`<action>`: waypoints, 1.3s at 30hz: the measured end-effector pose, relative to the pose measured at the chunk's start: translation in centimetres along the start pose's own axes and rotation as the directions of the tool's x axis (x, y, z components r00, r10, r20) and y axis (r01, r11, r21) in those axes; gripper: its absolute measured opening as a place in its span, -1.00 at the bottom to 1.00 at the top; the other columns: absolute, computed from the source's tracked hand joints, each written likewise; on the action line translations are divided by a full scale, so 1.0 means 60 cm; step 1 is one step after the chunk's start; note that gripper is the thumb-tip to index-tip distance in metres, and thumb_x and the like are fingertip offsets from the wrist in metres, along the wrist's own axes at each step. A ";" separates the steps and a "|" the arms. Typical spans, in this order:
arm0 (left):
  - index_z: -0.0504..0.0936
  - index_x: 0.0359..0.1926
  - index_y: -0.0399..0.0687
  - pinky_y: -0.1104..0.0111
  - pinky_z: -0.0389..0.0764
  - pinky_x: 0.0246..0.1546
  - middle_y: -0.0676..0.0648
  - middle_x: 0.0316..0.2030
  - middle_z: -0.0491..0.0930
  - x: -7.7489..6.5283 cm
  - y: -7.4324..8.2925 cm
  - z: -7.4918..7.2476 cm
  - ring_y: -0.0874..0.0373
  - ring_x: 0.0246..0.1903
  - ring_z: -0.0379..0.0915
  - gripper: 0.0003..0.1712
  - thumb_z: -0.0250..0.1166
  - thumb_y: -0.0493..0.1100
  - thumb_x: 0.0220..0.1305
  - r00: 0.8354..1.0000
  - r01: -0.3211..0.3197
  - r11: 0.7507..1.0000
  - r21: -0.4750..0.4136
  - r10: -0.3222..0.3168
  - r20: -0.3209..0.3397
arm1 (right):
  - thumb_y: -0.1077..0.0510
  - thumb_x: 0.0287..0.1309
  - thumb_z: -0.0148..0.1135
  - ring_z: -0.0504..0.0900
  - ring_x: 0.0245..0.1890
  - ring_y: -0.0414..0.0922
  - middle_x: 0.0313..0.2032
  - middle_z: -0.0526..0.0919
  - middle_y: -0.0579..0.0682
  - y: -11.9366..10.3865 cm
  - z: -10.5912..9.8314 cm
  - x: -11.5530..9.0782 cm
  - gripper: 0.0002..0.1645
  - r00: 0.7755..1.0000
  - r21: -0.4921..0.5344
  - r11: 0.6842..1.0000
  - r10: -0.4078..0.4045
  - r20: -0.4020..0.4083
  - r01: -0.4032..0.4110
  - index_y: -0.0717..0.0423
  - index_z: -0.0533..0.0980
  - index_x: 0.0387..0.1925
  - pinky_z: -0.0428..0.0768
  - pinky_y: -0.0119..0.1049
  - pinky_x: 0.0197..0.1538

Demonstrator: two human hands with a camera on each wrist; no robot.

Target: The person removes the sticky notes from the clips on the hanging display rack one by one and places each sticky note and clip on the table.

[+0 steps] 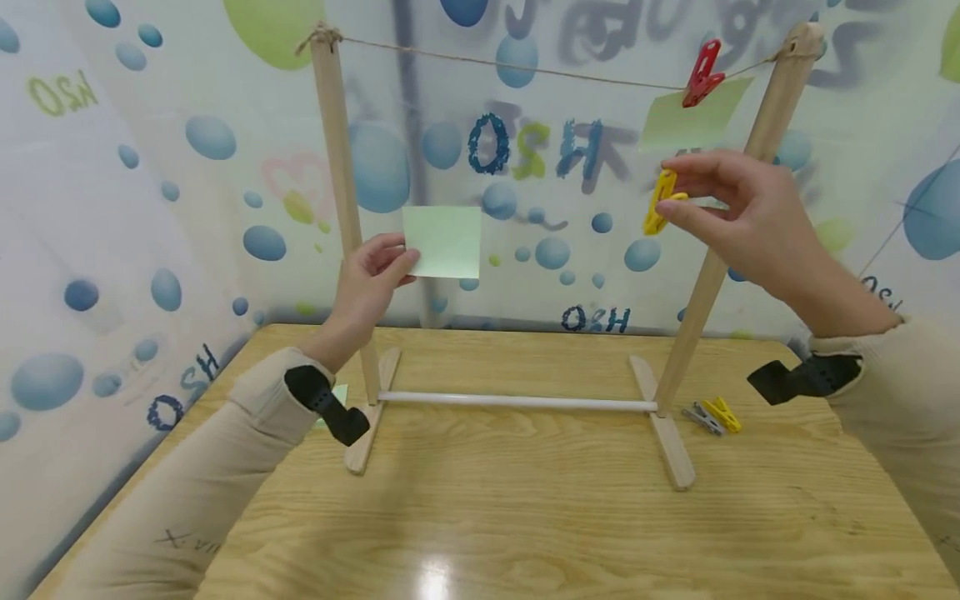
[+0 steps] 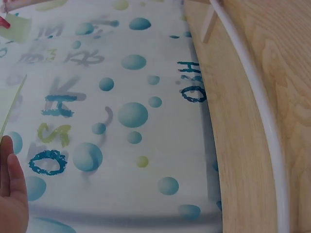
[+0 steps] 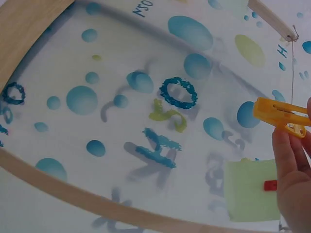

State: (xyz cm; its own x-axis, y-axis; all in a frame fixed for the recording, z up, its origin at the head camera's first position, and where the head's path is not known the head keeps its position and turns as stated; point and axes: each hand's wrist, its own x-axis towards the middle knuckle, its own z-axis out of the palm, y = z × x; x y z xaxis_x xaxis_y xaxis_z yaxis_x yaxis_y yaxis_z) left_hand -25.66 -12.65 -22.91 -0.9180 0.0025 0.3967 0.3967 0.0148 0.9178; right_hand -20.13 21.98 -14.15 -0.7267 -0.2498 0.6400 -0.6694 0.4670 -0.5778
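Note:
In the head view my left hand [image 1: 375,279] pinches a square pale-green paper note [image 1: 444,242] by its lower left corner, below the string [image 1: 480,60]. The left wrist view catches only part of that hand [image 2: 12,189] and the note's edge [image 2: 9,104]. My right hand [image 1: 750,212] holds a yellow clothespin [image 1: 659,202] between thumb and fingers, near the right post. Above it, a red clothespin [image 1: 703,75] clips another green note [image 1: 693,117] to the string. The right wrist view shows the yellow clothespin [image 3: 279,114] close up, held at its handle end.
A wooden frame with a left post [image 1: 337,150], a right post [image 1: 701,304] and a white bottom bar [image 1: 517,402] stands on the wooden table [image 1: 510,517]. Grey [image 1: 703,418] and yellow clothespins [image 1: 723,413] lie right of it. Green paper [image 1: 341,395] lies behind the left wrist.

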 end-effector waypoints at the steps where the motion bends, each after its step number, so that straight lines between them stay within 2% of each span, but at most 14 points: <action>1: 0.52 -0.12 -0.19 0.50 0.51 -0.29 0.12 -0.41 0.56 -0.005 -0.001 -0.010 0.27 -0.38 0.50 -0.76 0.19 -0.24 0.17 1.000 0.007 1.000 -0.008 -0.007 0.000 | 0.34 0.04 0.17 0.50 -0.20 -0.27 -0.23 0.53 -0.12 0.007 -0.002 -0.007 -0.58 1.000 0.003 1.000 0.010 -0.001 -0.010 0.19 0.45 0.00 0.43 -0.64 -0.18; 4: 0.56 -0.24 -0.04 0.53 0.51 -0.34 0.13 -0.43 0.56 -0.020 -0.008 -0.038 0.30 -0.42 0.49 -0.87 0.21 -0.22 0.15 1.000 0.017 1.000 -0.022 -0.017 -0.013 | 0.33 0.03 0.19 0.51 -0.23 -0.29 -0.25 0.54 -0.14 0.028 -0.007 -0.027 -0.60 0.999 -0.007 0.999 0.045 -0.009 -0.045 0.15 0.46 -0.01 0.44 -0.65 -0.22; 8: 0.57 -0.34 0.10 0.55 0.50 -0.39 0.15 -0.46 0.56 -0.043 -0.020 -0.076 0.33 -0.47 0.47 -0.95 0.22 -0.18 0.15 1.000 0.022 1.000 0.022 -0.022 -0.016 | 0.30 0.03 0.21 0.52 -0.29 -0.33 -0.30 0.55 -0.20 0.057 -0.008 -0.050 -0.60 0.995 -0.039 0.995 0.094 -0.025 -0.095 0.09 0.47 -0.03 0.44 -0.66 -0.26; 15: 0.58 -0.32 0.16 0.60 0.47 -0.38 0.17 -0.45 0.53 -0.071 -0.037 -0.139 0.35 -0.44 0.42 -0.93 0.16 -0.10 0.20 1.000 0.020 0.978 0.206 -0.022 0.004 | 0.30 0.06 0.17 0.51 -0.35 -0.35 -0.34 0.54 -0.19 0.092 -0.015 -0.095 -0.65 0.988 -0.035 0.988 0.147 -0.053 -0.149 0.08 0.48 -0.06 0.42 -0.65 -0.33; 18: 0.58 -0.29 0.18 0.62 0.46 -0.39 0.21 -0.43 0.51 -0.077 -0.042 -0.165 0.36 -0.42 0.40 -0.91 0.15 -0.05 0.20 0.999 0.041 0.951 0.307 -0.032 -0.034 | 0.30 0.06 0.17 0.53 -0.33 -0.41 -0.34 0.56 -0.25 0.103 -0.016 -0.108 -0.65 0.981 -0.027 0.982 0.183 -0.070 -0.185 0.05 0.48 -0.06 0.43 -0.66 -0.32; 20: 0.58 -0.28 0.19 0.65 0.44 -0.39 0.22 -0.41 0.51 -0.084 -0.047 -0.184 0.36 -0.41 0.39 -0.90 0.15 -0.04 0.20 0.996 0.070 0.942 0.328 -0.046 -0.081 | 0.29 0.07 0.17 0.53 -0.32 -0.42 -0.33 0.57 -0.26 0.112 -0.015 -0.114 -0.66 0.974 -0.024 0.976 0.215 -0.071 -0.217 0.04 0.47 -0.06 0.43 -0.65 -0.34; 25: 0.58 -0.27 0.15 0.66 0.45 -0.42 0.18 -0.38 0.50 -0.100 -0.074 -0.234 0.37 -0.42 0.40 -0.89 0.18 -0.05 0.17 0.980 0.137 0.952 0.274 -0.090 -0.177 | 0.25 0.10 0.16 0.51 -0.28 -0.44 -0.26 0.54 -0.32 0.137 -0.011 -0.136 -0.64 0.951 -0.015 0.953 0.300 -0.081 -0.302 0.14 0.44 -0.02 0.44 -0.64 -0.36; 28: 0.58 -0.22 0.06 0.64 0.45 -0.44 0.18 -0.37 0.50 -0.103 -0.112 -0.273 0.36 -0.43 0.41 -0.81 0.18 -0.03 0.17 0.970 0.187 0.948 0.257 -0.136 -0.202 | 0.23 0.10 0.16 0.50 -0.30 -0.44 -0.27 0.53 -0.35 0.158 -0.009 -0.154 -0.61 0.939 -0.017 0.942 0.333 -0.087 -0.336 0.18 0.42 0.01 0.44 -0.64 -0.33; 30: 0.55 -0.11 -0.07 0.59 0.47 -0.39 0.19 -0.35 0.49 -0.104 -0.139 -0.298 0.36 -0.40 0.41 -0.65 0.16 0.02 0.17 0.961 0.244 0.921 0.303 -0.187 -0.206 | 0.19 0.11 0.16 0.51 -0.33 -0.44 -0.30 0.54 -0.38 0.173 -0.008 -0.167 -0.60 0.929 -0.022 0.931 0.361 -0.081 -0.363 0.15 0.42 0.02 0.44 -0.65 -0.32; 34: 0.49 0.02 -0.12 0.47 0.49 -0.30 0.16 -0.26 0.50 -0.110 -0.194 -0.339 0.31 -0.35 0.43 -0.44 0.17 0.16 0.11 0.920 0.387 0.831 0.399 -0.317 -0.230 | 0.13 0.14 0.13 0.51 -0.37 -0.45 -0.32 0.51 -0.42 0.208 -0.013 -0.193 -0.58 0.917 -0.056 0.915 0.397 -0.042 -0.399 0.12 0.41 0.06 0.42 -0.65 -0.33; 35: 0.47 0.05 -0.09 0.42 0.49 -0.30 0.17 -0.24 0.49 -0.114 -0.196 -0.339 0.31 -0.33 0.42 -0.38 0.15 0.22 0.08 0.900 0.435 0.777 0.455 -0.350 -0.262 | 0.10 0.15 0.12 0.49 -0.38 -0.47 -0.32 0.49 -0.43 0.216 -0.016 -0.201 -0.56 0.910 -0.084 0.906 0.414 -0.029 -0.415 0.13 0.40 0.07 0.40 -0.65 -0.33; 36: 0.46 0.07 -0.09 0.36 0.49 -0.27 0.09 -0.18 0.49 -0.118 -0.202 -0.342 0.26 -0.30 0.43 -0.35 0.14 0.24 0.08 0.891 0.453 0.754 0.476 -0.367 -0.266 | 0.07 0.16 0.11 0.47 -0.38 -0.50 -0.31 0.48 -0.42 0.225 -0.019 -0.207 -0.53 0.902 -0.113 0.896 0.431 -0.018 -0.430 0.15 0.38 0.09 0.40 -0.64 -0.34; 37: 0.45 0.08 -0.09 0.30 0.47 -0.28 0.02 -0.13 0.49 -0.122 -0.205 -0.343 0.20 -0.28 0.43 -0.34 0.13 0.25 0.08 0.888 0.460 0.733 0.502 -0.374 -0.268 | 0.04 0.17 0.10 0.45 -0.38 -0.52 -0.28 0.47 -0.37 0.234 -0.022 -0.214 -0.49 0.893 -0.145 0.883 0.451 -0.006 -0.447 0.19 0.35 0.10 0.40 -0.62 -0.35; 39: 0.42 0.10 -0.17 0.22 0.44 -0.31 -0.14 -0.07 0.45 -0.130 -0.203 -0.340 0.08 -0.26 0.42 -0.30 0.09 0.26 0.11 0.898 0.440 0.703 0.559 -0.364 -0.249 | -0.03 0.18 0.06 0.40 -0.37 -0.56 -0.19 0.49 -0.20 0.251 -0.027 -0.227 -0.41 0.864 -0.210 0.846 0.503 0.015 -0.490 0.25 0.30 0.14 0.43 -0.51 -0.32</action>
State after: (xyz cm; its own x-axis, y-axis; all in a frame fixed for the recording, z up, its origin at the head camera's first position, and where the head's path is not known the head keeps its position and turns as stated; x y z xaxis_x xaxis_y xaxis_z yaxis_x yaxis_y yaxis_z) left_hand -23.29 -33.23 -36.90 -0.9674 -0.2518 0.0257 -0.1270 0.5707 0.8113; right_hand -20.07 33.78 -30.75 -0.9671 0.0066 0.2544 -0.1784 0.6954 -0.6961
